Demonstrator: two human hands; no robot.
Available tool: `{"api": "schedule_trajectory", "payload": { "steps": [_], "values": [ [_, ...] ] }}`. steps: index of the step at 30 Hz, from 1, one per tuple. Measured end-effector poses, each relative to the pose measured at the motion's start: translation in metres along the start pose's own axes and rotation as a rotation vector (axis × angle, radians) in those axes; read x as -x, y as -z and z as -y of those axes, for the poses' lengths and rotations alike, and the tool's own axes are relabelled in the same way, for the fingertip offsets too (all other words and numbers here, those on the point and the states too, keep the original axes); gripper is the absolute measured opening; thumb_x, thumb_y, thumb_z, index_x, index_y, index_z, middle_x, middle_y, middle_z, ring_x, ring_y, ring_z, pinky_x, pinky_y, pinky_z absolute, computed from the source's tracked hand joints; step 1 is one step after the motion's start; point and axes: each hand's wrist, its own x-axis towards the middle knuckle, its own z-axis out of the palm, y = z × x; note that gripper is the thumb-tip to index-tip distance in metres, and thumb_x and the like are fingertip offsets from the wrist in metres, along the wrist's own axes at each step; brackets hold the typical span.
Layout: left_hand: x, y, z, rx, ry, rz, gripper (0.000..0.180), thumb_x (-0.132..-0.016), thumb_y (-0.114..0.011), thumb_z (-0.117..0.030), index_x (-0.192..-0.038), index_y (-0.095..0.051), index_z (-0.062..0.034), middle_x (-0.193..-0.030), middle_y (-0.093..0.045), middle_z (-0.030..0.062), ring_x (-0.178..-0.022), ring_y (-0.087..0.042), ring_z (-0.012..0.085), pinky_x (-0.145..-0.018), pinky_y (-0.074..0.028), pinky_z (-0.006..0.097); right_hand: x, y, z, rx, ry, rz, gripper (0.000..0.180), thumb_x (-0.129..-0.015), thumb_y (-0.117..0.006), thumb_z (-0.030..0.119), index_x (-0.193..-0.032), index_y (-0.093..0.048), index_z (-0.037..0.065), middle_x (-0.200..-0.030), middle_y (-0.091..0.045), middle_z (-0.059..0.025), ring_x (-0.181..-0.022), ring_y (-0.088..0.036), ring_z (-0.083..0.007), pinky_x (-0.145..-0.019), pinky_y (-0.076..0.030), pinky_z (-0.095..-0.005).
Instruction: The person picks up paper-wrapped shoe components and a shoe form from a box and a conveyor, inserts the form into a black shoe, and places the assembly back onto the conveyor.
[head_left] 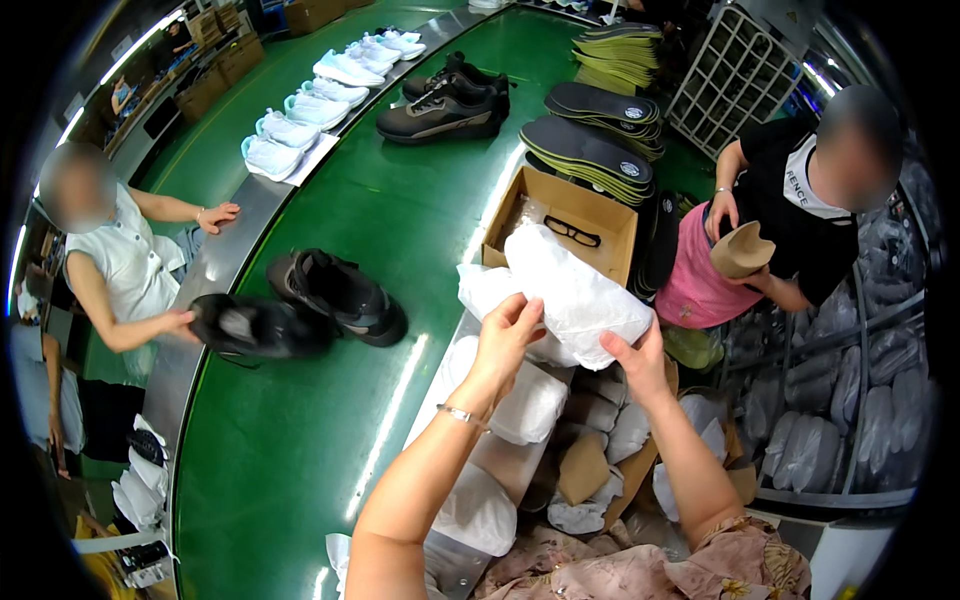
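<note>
In front of me, over the edge of an open cardboard box point(622, 232), I hold a bundle wrapped in white tissue paper point(572, 285). My left hand point(510, 335) pinches the paper at the bundle's near left side, thumb and fingers together. At the near right end my right hand point(640, 355) grips it, thumb on top; the other fingers are partly hidden. What the paper covers cannot be made out. More white wrapped bundles point(530, 405) lie below my wrists. Black-framed glasses point(572, 232) rest in the box behind the bundle.
On the green conveyor belt point(300, 450) stand dark shoes point(445, 105); a person on the left grips a blurred black shoe point(262, 325). Insole stacks point(590, 160) are beyond the box. White shoes point(310, 105) line the far edge. A person at right holds a brown paper form point(742, 250).
</note>
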Motion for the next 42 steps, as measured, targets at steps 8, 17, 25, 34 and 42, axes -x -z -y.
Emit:
{"api": "schedule_trajectory", "payload": {
  "steps": [8,17,25,34,42],
  "values": [
    [-0.011,-0.009,0.023,0.461,-0.062,0.011,0.014,-0.092,-0.052,-0.020,-0.085,-0.058,-0.0088,-0.082,-0.060,-0.0025,-0.075,-0.056,0.0073,-0.068,-0.046,0.023,0.000,-0.001,0.008,-0.389,-0.292,-0.034,0.060,-0.077,-0.070,0.024,-0.122,-0.040,0.000,-0.117,-0.051,-0.0113,-0.105,-0.052,-0.0203,-0.087,-0.046,-0.0375],
    [-0.004,0.013,0.042,0.208,0.041,-0.380,0.016,-0.092,-0.050,-0.017,-0.087,-0.056,-0.0034,-0.074,-0.056,0.0003,-0.063,-0.050,0.0088,-0.060,-0.044,0.024,0.034,0.007,-0.016,-0.459,-0.120,-0.240,0.059,-0.079,-0.069,0.022,-0.126,-0.038,0.001,-0.121,-0.049,-0.0093,-0.108,-0.051,-0.0196,-0.092,-0.042,-0.0352],
    [-0.008,0.008,0.052,-0.776,-0.278,-0.584,0.048,-0.089,-0.051,-0.020,-0.124,-0.037,0.0099,-0.123,-0.041,0.0275,-0.116,-0.039,0.0375,-0.100,-0.029,0.040,0.040,0.004,-0.047,-0.063,-0.009,-0.286,0.067,-0.072,-0.076,0.019,-0.120,-0.034,-0.001,-0.114,-0.045,-0.0108,-0.106,-0.045,-0.0182,-0.092,-0.038,-0.0319],
    [0.024,0.004,-0.027,0.175,-0.335,-0.008,0.068,-0.091,-0.044,-0.047,-0.138,-0.024,-0.0028,-0.137,-0.035,0.0185,-0.127,-0.034,0.0257,-0.103,-0.031,0.040,0.031,-0.047,0.030,0.529,0.511,-0.082,0.075,-0.063,-0.080,0.018,-0.120,-0.036,-0.002,-0.119,-0.049,-0.0202,-0.108,-0.050,-0.0288,-0.091,-0.040,-0.0374],
    [0.045,0.074,-0.068,0.402,-0.284,-0.398,0.060,-0.083,-0.056,-0.049,-0.112,-0.049,0.0037,-0.101,-0.059,0.0155,-0.090,-0.061,0.0251,-0.083,-0.048,0.037,0.034,-0.163,0.041,-0.128,-0.139,0.235,0.057,-0.073,-0.073,0.015,-0.110,-0.034,-0.005,-0.104,-0.052,-0.0155,-0.093,-0.053,-0.0163,-0.079,-0.047,-0.0296]
  ]
}}
